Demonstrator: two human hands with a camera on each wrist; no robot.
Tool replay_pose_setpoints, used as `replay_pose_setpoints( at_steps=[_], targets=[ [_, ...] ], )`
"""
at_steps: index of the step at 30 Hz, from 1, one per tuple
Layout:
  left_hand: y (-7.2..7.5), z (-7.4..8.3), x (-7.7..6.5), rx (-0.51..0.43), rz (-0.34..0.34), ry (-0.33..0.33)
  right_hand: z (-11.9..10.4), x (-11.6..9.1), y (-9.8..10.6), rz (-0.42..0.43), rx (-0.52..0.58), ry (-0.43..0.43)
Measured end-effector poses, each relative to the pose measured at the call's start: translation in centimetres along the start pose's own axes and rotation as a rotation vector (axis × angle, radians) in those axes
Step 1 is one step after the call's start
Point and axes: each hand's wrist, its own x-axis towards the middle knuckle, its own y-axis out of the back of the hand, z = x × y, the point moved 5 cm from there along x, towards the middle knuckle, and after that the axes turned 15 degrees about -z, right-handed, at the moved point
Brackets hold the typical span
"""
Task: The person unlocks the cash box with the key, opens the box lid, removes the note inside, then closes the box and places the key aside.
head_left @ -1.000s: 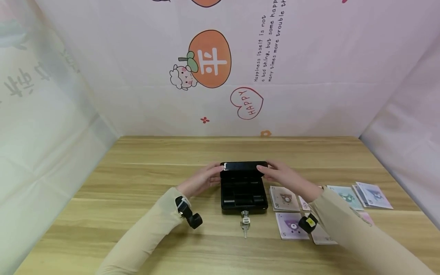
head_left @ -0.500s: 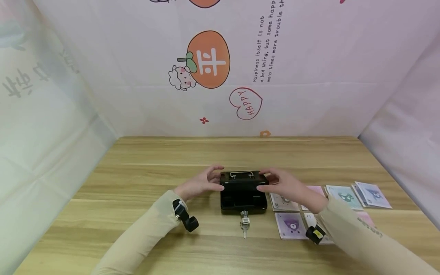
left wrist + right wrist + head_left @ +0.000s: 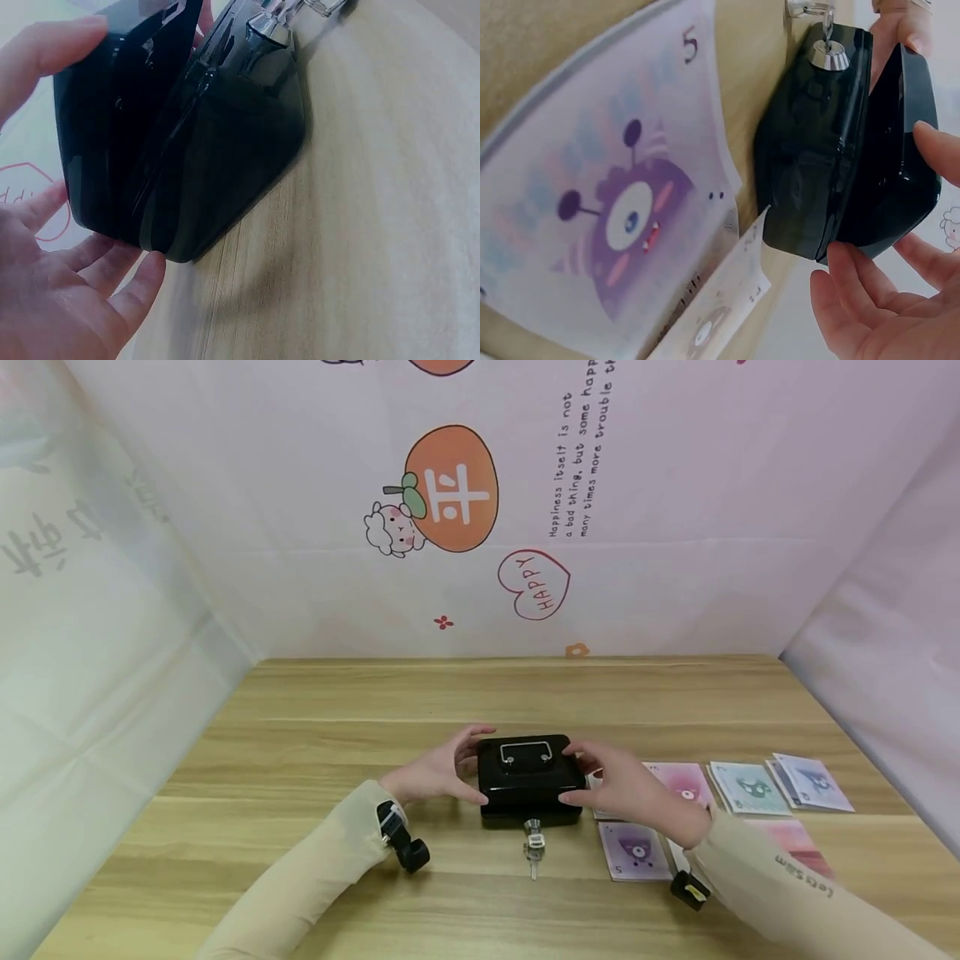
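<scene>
A small black cash box [image 3: 528,777] with a wire handle on its lid stands on the wooden table. Its lid is lowered most of the way, and both wrist views show a gap between lid and base. My left hand [image 3: 440,770] grips the lid's left side, thumb [image 3: 64,41] at the front edge and fingers along the side and rear. On the opposite side my right hand [image 3: 626,782] holds the lid the same way, some fingertips near the seam. A key [image 3: 534,852] with a ring hangs from the lock [image 3: 829,55] on the box's front.
Several piles of play banknotes with cartoon creatures lie to the right of the box, among them a purple note [image 3: 636,852], a pink note [image 3: 684,783] and a teal note [image 3: 750,788]. My right forearm passes over some. A printed cloth [image 3: 337,593] hangs behind the table.
The cash box's lid has swung forward and down from standing upright, with both hands on its sides. The handle on top has come into view. The banknotes have stayed put.
</scene>
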Motion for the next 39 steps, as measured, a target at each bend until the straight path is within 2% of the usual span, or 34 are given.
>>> replay_pose_setpoints(
  at_steps=[6,8,14,23,27,32,35,39],
  targets=[
    [-0.3,-0.3,0.1,0.188,0.005,0.021,0.0,-0.1,-0.8,0.01,-0.09,0.013],
    [-0.4,-0.4,0.1,0.221,0.004,0.022,-0.1,-0.1,-0.9,0.017,-0.114,0.022],
    [-0.5,-0.4,0.2,0.25,-0.005,0.008,0.0,-0.2,-1.2,0.032,-0.13,0.027],
    [-0.4,-0.3,0.2,0.259,-0.028,0.033,-0.1,-0.2,-1.2,0.01,-0.125,0.003],
    [-0.1,-0.2,0.2,0.234,-0.039,0.027,-0.1,-0.1,-1.1,0.0,-0.152,-0.017],
    [0.1,-0.2,0.3,0.27,-0.048,0.014,-0.4,0.0,-1.0,0.009,-0.2,-0.003],
    [0.2,-0.1,0.2,0.31,-0.054,0.042,-0.5,0.0,-0.8,0.006,-0.21,0.007],
    [0.0,0.2,0.1,0.319,-0.055,0.118,-0.3,0.1,-0.5,-0.051,-0.172,0.021]
  ],
)
